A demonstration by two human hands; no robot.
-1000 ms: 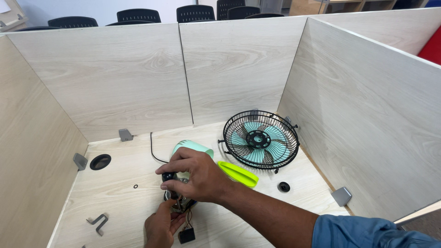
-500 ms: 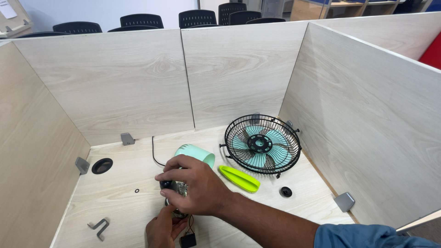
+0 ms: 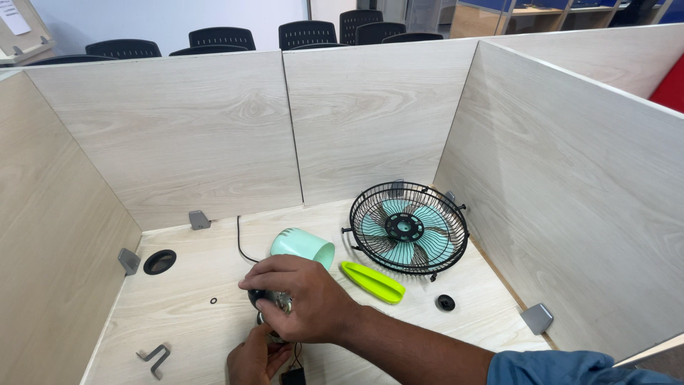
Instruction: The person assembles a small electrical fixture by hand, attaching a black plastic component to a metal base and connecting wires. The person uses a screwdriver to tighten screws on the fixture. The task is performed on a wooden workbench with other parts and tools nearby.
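Gripping from below, left hand closed on the underside of a small dark motor above the desk's near edge; right hand clamped over its top, fingers curled; black plug just beneath; bent metal bracket off left; mint housing and lime-green piece beyond; caged fan leaning near the right wall.

the right hand covers most of the small dark motor part, so its shape cannot be told. the left hand is cut off by the bottom edge, its grip hidden. a small black block is cut off there too. the tiny ring on the counter is too small to identify.
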